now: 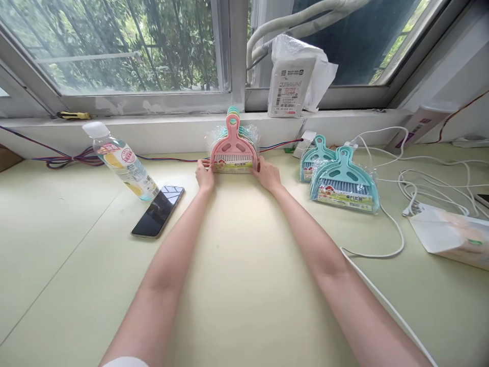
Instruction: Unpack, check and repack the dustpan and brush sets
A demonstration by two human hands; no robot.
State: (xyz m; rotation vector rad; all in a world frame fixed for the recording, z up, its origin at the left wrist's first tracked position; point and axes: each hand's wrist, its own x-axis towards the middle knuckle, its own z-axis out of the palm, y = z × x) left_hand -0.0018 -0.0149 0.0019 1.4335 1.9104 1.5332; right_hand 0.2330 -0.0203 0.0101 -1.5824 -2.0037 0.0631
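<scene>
A stack of small wrapped dustpan-and-brush sets, pink one [233, 148] in front, stands upright against the window ledge at the far side of the pale green table [237, 285]. My left hand [205, 176] grips the stack's lower left corner. My right hand [268, 175] holds its lower right corner. Both arms reach straight out over the table. Two teal wrapped dustpan sets [344, 181] lie flat to the right of my right hand, apart from it.
A tilted drink bottle [122, 162] leans over a dark phone [158, 211] on the left. White cables [428, 176] and a white pouch [451, 237] cover the right side. A plastic-wrapped parcel [292, 76] sits on the sill. Red and blue wires [69, 160] run along the ledge.
</scene>
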